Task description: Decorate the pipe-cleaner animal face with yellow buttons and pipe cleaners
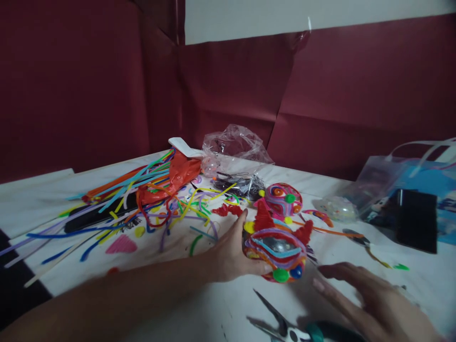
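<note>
My left hand (pixel 237 254) is wrapped round the left side of a round, colourful craft piece (pixel 278 251) with red fuzzy horns, a clear oval middle and green and blue dots. To the right of that piece, my right hand (pixel 370 297) has its fingers apart and touches nothing that I can see. Scissor-like pliers (pixel 290 332) with spread jaws and a green-black handle lie below the craft piece. Just behind it sits a second round piece (pixel 283 198), pink and red with an orange eye and a green dot.
Many coloured pipe cleaners (pixel 142 178) cover the left of the white table, with a red bag (pixel 183 168) and a pink felt piece (pixel 121 244). Further back lies a clear plastic bag (pixel 238 145). A clear dome (pixel 338 209), a black phone (pixel 416 221) and a blue bag (pixel 431 175) are at right.
</note>
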Tool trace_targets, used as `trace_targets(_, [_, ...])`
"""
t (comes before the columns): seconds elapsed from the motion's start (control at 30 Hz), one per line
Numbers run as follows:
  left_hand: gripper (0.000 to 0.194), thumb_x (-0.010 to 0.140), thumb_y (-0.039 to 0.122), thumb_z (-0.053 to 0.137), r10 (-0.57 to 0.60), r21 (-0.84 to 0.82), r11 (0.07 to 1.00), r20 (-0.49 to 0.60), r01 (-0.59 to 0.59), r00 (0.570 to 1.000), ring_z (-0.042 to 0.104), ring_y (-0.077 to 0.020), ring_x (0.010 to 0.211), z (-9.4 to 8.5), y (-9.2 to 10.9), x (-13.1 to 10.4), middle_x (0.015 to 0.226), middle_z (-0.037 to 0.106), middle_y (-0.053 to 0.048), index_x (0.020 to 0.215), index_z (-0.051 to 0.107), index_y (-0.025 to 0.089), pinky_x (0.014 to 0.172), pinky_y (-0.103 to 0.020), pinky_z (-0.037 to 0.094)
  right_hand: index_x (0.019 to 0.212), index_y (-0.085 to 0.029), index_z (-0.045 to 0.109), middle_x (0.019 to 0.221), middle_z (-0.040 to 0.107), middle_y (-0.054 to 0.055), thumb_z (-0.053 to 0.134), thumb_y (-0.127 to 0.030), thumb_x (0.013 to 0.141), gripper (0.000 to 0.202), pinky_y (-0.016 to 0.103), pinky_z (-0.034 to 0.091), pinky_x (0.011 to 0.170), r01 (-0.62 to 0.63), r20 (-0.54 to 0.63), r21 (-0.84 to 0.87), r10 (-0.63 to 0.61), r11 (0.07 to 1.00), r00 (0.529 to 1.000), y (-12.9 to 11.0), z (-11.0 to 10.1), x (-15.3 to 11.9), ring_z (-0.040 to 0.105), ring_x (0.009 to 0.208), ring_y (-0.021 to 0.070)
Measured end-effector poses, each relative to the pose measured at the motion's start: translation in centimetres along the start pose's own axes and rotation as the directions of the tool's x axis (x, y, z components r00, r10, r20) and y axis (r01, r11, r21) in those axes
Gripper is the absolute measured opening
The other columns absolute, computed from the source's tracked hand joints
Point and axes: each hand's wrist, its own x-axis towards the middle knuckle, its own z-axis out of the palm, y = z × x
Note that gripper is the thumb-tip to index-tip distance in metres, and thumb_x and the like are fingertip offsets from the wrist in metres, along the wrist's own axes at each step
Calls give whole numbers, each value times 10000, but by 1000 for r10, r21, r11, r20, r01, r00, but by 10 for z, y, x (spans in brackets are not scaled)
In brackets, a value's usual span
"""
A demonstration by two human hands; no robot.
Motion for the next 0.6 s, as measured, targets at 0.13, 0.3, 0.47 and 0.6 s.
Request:
trace_targets(0.13, [1184, 503, 475, 748, -36, 59, 998, 16, 35, 999, 280, -331, 1277, 0, 5, -2, 1403, 305, -136, 1405, 54, 149, 1059, -463, 234, 929, -198, 599, 844, 603, 13, 335, -562, 959, 451, 329, 520, 491, 175, -71, -172, -189, 970, 979, -20, 11, 8, 590, 677, 221])
trace_targets(0.3, [1145, 519, 423, 760, 51, -33, 998, 22, -51, 998, 345, -321, 1243, 3, 5, -1, 1376, 357, -118, 1403, 66, 205, 1037, -462, 281, 1056, -207, 504, 950, 586, 13, 312, -529, 983, 382, 295, 511, 569, 146, -79, -129, -157, 981, 984, -27, 19, 9, 582, 769, 198])
trace_targets(0.47, [1003, 568, 337, 749, 193, -130, 974, 42, -187, 980, 456, -269, 1155, 0, 15, 7, 1271, 488, -78, 1377, 164, 252, 996, -430, 346, 1106, -200, 478, 990, 579, 20, 339, -583, 956, 434, 297, 506, 560, 57, -135, -22, -59, 998, 989, -21, 15, 16, 582, 801, 215])
trace_targets(0.6, [1047, 501, 375, 781, 147, -37, 988, -7, -147, 989, 381, -306, 1217, -9, 27, 27, 1307, 447, -99, 1368, 216, 216, 1032, -449, 279, 1052, -196, 556, 980, 581, 42, 438, -710, 822, 575, 332, 468, 563, -170, -83, 152, 184, 974, 979, -15, 8, 30, 567, 794, 272])
